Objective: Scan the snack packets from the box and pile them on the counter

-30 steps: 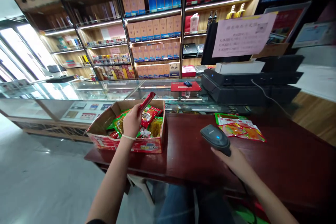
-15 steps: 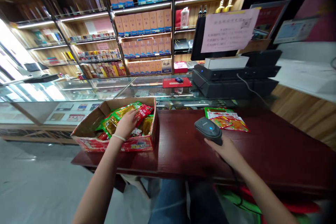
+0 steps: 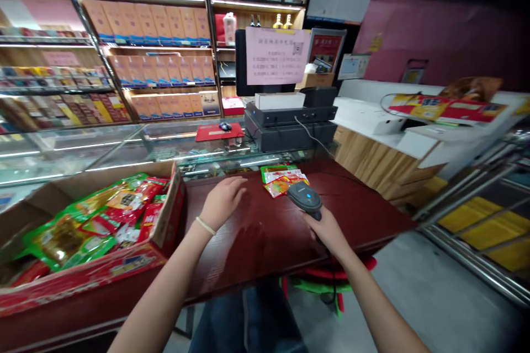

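My right hand (image 3: 325, 229) grips the handle of a dark barcode scanner (image 3: 305, 197) with a blue light, held just above the dark red table (image 3: 269, 231). My left hand (image 3: 223, 198) hovers over the table with fingers stretched toward a small pile of snack packets (image 3: 281, 179), and holds nothing. A cardboard box (image 3: 165, 220) full of red and green snack packets (image 3: 99, 215) stands at the left on the table.
Behind the table runs a glass counter (image 3: 124, 146) with a black cash register (image 3: 290, 127), a monitor with a pink notice (image 3: 275, 55) and a red mouse pad (image 3: 219, 131). Shelves of boxed goods (image 3: 157, 27) fill the back wall. A metal rack (image 3: 476, 220) stands at right.
My left hand put the red packet back in the box, left the box and moved right over the table toward the packet pile. The view swung right; my right hand kept the scanner.
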A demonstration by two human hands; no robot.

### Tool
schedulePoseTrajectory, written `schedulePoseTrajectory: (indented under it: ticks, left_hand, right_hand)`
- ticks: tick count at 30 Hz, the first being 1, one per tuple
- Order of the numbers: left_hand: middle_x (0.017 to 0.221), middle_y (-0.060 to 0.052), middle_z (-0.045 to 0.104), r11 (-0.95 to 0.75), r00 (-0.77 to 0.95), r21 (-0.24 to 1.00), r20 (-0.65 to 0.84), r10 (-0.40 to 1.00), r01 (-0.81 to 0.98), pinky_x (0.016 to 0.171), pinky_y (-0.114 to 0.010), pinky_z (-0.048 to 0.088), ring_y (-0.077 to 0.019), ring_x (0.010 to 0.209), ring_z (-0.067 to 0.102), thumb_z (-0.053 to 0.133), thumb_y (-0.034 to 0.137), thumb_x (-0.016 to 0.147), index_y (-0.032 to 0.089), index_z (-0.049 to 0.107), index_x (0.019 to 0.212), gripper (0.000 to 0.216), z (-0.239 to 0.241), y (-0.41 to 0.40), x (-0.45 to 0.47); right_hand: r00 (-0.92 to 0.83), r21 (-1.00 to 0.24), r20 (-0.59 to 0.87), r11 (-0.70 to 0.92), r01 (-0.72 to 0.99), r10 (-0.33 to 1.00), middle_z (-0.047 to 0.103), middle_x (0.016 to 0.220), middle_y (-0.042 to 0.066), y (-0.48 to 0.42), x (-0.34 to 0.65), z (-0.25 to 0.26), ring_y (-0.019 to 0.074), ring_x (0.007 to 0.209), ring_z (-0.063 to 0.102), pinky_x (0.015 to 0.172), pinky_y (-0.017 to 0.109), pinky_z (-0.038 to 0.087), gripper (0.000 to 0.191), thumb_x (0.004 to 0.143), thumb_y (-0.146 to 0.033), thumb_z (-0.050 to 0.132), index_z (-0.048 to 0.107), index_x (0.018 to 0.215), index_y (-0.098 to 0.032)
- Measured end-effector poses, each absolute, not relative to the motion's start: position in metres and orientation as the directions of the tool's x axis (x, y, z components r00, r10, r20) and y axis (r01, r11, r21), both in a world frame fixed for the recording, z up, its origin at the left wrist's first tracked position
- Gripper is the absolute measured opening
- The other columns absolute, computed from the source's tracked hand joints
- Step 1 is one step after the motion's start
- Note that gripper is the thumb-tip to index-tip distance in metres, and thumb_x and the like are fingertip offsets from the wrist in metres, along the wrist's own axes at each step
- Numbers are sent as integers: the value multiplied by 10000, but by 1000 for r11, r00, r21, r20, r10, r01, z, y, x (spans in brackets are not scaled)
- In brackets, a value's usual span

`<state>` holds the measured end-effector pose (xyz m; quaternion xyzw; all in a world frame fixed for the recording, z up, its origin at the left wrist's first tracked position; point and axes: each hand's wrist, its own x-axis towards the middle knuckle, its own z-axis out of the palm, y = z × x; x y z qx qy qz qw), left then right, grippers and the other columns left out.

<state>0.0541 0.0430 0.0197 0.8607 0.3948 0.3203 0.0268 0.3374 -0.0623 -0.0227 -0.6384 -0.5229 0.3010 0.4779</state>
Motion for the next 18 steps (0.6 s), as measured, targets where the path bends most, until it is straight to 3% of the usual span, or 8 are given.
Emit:
schedulePoseTrajectory:
  ticks: [7,12,18]
  left_hand:
    - [1219,-125,658,-667,471,476,475,743,573,1034,-404,474,-257,1143,608,574,224,888,168,621,1218,338,-68,83,171]
    - [1408,-207,504,-615,407,448,479,778,649,1123,-494,363,-333,1330,457,674,284,830,121,558,1311,521,-108,100,213]
    - [1333,-199,579,-567,407,464,404,819,681,1093,-433,396,-304,1247,536,641,353,864,104,562,1306,513,-122,114,213]
  right_hand:
    - [377,-934,127,-17,356,918,480,408,-61,-67,393,-41,140,326,456,397,254,360,372,766,-552,665,470,707,-241]
    - [406,-936,125,-27,350,905,488,417,-51,-62,408,-57,139,326,458,386,254,365,413,763,-587,670,467,678,-238]
    - [404,-941,111,-35,337,908,485,439,-63,-60,412,-65,133,328,448,375,249,359,411,753,-590,688,503,747,-223]
